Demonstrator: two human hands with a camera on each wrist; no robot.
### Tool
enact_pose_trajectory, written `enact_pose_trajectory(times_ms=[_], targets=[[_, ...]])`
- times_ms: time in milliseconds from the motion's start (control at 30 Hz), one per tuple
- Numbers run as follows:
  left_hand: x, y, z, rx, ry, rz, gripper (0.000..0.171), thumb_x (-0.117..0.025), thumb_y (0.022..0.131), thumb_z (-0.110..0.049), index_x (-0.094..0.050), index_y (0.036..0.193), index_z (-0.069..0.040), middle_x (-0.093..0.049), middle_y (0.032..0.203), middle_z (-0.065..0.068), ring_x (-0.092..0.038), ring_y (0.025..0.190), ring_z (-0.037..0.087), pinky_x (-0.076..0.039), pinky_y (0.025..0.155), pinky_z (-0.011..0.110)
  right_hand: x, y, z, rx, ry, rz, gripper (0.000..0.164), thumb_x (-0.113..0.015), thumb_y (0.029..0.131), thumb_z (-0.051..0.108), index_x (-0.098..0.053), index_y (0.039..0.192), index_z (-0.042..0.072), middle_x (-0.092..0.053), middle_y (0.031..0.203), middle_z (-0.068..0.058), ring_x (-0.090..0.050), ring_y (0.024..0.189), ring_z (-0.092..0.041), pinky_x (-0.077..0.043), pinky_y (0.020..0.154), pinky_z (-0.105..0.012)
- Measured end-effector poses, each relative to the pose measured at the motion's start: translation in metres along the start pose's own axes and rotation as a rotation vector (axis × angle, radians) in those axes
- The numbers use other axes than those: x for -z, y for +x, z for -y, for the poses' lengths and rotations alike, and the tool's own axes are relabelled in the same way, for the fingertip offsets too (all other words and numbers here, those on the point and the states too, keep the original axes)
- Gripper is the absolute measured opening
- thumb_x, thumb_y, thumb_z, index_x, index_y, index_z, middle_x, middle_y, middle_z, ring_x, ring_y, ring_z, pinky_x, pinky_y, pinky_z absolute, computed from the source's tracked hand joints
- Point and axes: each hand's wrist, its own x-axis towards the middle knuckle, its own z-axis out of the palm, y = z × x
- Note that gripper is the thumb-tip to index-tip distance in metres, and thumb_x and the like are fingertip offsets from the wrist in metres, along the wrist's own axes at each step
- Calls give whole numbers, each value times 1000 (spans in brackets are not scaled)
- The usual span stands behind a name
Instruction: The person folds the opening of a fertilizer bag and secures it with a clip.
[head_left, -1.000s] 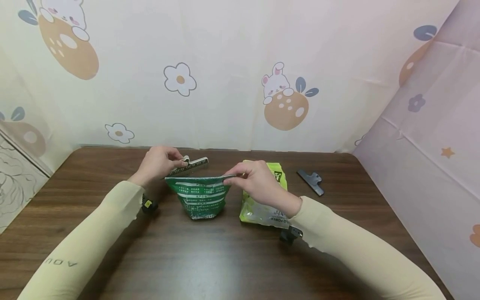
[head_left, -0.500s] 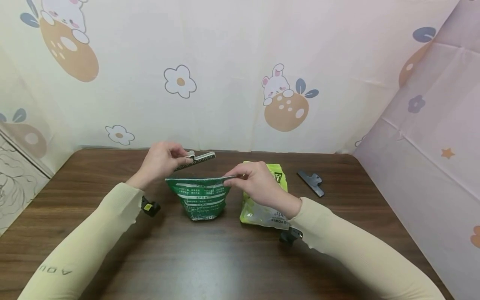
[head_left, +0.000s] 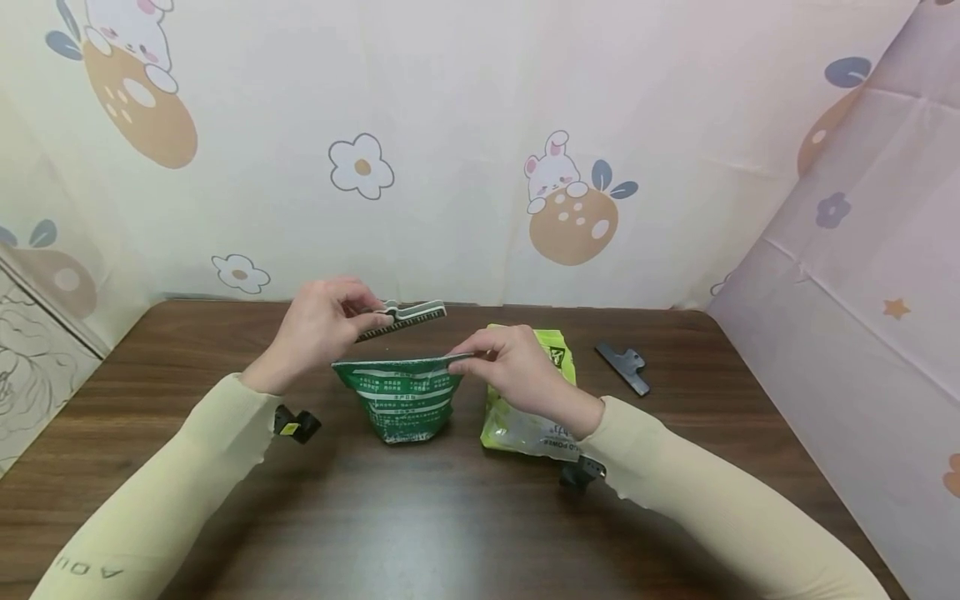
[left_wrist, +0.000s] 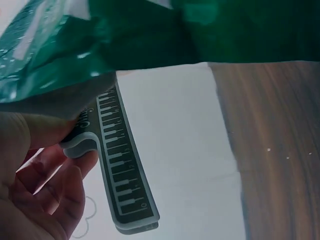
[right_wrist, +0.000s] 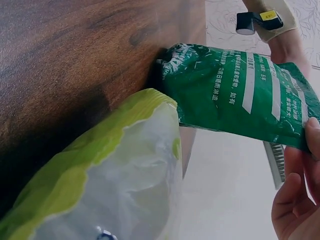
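Piano clip (head_left: 420, 314) in your left hand (head_left: 318, 333), green bag (head_left: 405, 402) in your right hand (head_left: 517, 367).
Left fingers pinch the piano clip just beyond the green bag's top edge; right fingers pinch that edge's corner. Green bag's on the worktop (head_left: 517, 533), yellow bag (head_left: 513, 429) and dark clip (head_left: 624, 367) rightward.
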Motion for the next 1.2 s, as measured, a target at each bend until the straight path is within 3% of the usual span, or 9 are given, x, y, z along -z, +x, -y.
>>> enact_pose_trajectory(times_ms=[233, 467, 667, 1000, 1200], targets=[[12, -3, -9, 11, -2, -30, 7, -84, 81, -12, -79, 85, -15, -70, 81, -6, -60, 66, 14, -47, 57, 30, -1, 0, -1, 0, 0, -3, 9, -79, 87, 12, -80, 94, 17, -72, 88, 13, -62, 75, -8, -52, 62, -31], [18, -6, -14, 35, -25, -54, 38, -85, 80, -13, -75, 116, -16, -72, 82, 0, -64, 66, 14, -50, 57, 25, 0, 0, -2, -12, -10, 0, 8, -78, 87, 13, -80, 94, 18, -72, 88, 14, -62, 75, -8, -51, 63, -31], [25, -12, -23, 52, -38, -73, 19, -86, 79, -12, -80, 96, -16, -73, 83, -6, -62, 63, 13, -46, 52, 26, -1, 0, -2, -7, -11, -3, 8, -78, 87, 13, -80, 94, 17, -72, 88, 14, -62, 75, -8, -52, 63, -31], [33, -18, -45, -121, -67, -124, 19, -88, 75, -7, -81, 91, -15, -70, 79, -14, -62, 59, 5, -46, 50, 20, 0, 0, 0, 5, -7, -7, 9, -79, 87, 13, -80, 95, 16, -72, 88, 11, -62, 73, -9, -50, 62, -30], [33, -22, -53, -171, -101, -105, 21, -88, 73, -5, -81, 90, -15, -68, 77, -16, -61, 59, 4, -47, 50, 19, 0, 0, -1, 7, -3, -5, 8, -79, 87, 14, -80, 94, 16, -72, 88, 11, -61, 73, -9, -50, 62, -30]])
